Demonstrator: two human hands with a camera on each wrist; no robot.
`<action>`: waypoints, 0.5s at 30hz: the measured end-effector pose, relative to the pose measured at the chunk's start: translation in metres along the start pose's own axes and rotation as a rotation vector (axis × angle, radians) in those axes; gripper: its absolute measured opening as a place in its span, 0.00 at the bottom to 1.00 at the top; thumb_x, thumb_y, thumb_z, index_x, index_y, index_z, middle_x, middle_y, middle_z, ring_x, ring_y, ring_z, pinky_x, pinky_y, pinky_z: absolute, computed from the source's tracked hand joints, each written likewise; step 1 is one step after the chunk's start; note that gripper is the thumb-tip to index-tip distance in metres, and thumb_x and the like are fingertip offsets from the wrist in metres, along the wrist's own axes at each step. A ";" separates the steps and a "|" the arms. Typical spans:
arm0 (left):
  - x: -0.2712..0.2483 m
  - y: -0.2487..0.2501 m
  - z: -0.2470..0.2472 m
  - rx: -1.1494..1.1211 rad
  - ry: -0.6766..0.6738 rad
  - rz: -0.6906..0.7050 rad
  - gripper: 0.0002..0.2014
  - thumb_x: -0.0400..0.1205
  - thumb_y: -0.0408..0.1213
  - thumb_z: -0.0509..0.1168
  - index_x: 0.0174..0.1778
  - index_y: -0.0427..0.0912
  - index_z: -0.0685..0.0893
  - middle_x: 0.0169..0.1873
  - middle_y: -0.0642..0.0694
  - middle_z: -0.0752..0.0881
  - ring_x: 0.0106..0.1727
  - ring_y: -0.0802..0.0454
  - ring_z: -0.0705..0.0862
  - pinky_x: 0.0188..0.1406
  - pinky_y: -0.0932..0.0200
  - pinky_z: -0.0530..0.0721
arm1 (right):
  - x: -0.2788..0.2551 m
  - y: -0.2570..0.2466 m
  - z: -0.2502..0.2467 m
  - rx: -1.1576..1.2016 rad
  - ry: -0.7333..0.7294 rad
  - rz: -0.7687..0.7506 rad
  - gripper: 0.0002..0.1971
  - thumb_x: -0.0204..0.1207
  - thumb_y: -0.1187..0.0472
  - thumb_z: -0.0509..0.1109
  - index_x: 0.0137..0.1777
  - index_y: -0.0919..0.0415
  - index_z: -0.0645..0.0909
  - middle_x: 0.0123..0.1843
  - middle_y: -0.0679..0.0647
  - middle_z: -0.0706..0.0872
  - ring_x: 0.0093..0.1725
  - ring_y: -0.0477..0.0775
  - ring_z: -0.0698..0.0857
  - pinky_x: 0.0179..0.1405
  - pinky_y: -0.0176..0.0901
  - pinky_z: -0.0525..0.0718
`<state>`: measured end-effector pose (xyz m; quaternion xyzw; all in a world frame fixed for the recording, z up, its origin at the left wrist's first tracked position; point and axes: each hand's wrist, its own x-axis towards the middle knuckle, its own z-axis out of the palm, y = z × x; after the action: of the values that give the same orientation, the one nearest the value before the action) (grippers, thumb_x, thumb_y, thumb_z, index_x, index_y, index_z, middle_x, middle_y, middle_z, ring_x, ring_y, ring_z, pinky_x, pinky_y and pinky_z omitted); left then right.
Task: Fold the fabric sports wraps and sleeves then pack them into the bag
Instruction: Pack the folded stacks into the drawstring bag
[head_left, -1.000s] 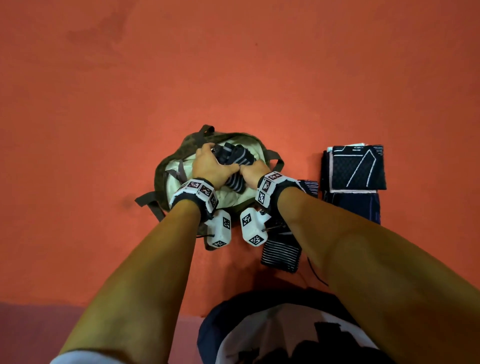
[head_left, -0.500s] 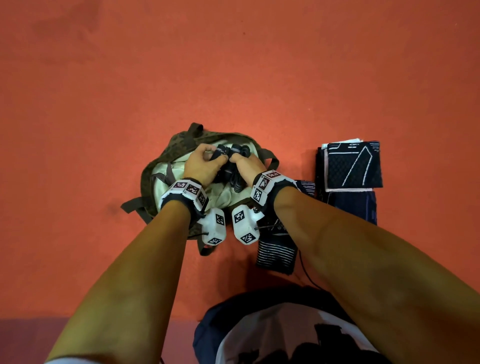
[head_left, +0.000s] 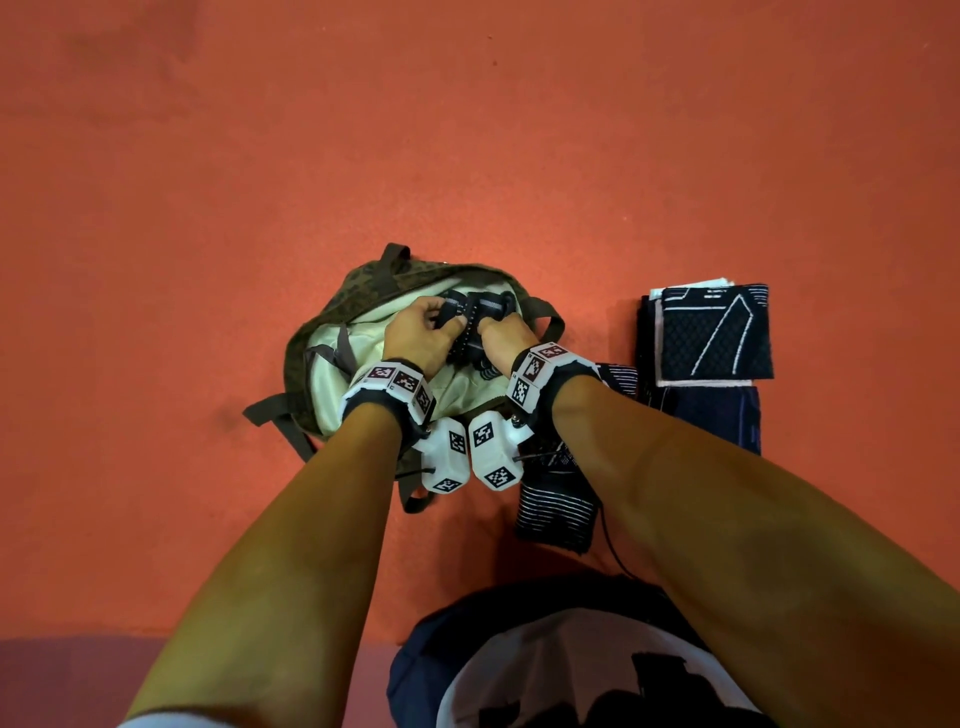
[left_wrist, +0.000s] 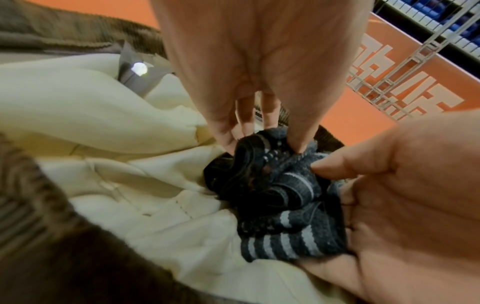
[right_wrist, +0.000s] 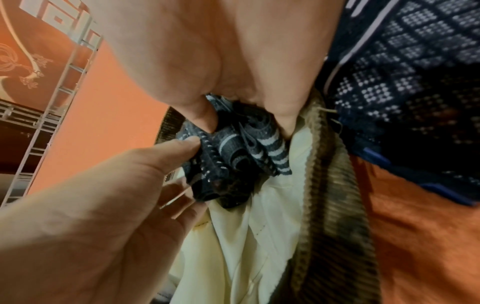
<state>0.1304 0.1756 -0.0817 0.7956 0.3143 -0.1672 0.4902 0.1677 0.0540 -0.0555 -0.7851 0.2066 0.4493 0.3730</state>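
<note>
An olive bag with a cream lining lies open on the orange floor. Over its mouth I hold a bunched dark wrap with grey stripes. My left hand pinches the wrap's left side between thumb and fingers. From the right, my right hand grips the same bundle. The wrap touches the lining at the bag's far side. Part of it is hidden inside both hands.
A folded black sleeve with white lines lies on a dark blue folded piece right of the bag. A striped dark wrap lies on the floor under my right forearm. Bag straps trail to the left.
Both hands have squeezed the striped wrap into a tighter bundle and shifted it toward the far side of the bag's mouth. The pieces on the floor have not moved.
</note>
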 end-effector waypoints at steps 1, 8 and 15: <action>-0.001 0.001 0.000 0.020 -0.006 0.002 0.17 0.79 0.43 0.74 0.62 0.44 0.84 0.57 0.46 0.89 0.60 0.49 0.86 0.68 0.48 0.82 | 0.000 0.001 0.000 -0.022 -0.007 -0.001 0.22 0.88 0.60 0.56 0.76 0.70 0.73 0.75 0.68 0.77 0.72 0.67 0.78 0.66 0.48 0.75; -0.010 0.004 -0.001 0.072 -0.027 -0.031 0.21 0.79 0.46 0.74 0.66 0.49 0.79 0.58 0.46 0.87 0.58 0.47 0.86 0.65 0.49 0.83 | -0.011 0.006 0.001 -0.060 0.032 -0.012 0.15 0.81 0.57 0.64 0.62 0.66 0.78 0.56 0.64 0.85 0.47 0.63 0.84 0.42 0.47 0.78; -0.030 0.022 -0.013 0.124 0.002 -0.022 0.25 0.81 0.40 0.70 0.75 0.44 0.76 0.62 0.45 0.87 0.62 0.45 0.85 0.58 0.60 0.78 | -0.039 0.004 -0.008 -0.066 0.097 -0.072 0.16 0.79 0.63 0.66 0.66 0.62 0.75 0.64 0.65 0.81 0.55 0.64 0.81 0.47 0.47 0.76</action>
<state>0.1220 0.1702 -0.0432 0.8212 0.3122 -0.1910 0.4379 0.1491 0.0451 -0.0210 -0.8246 0.1813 0.4036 0.3525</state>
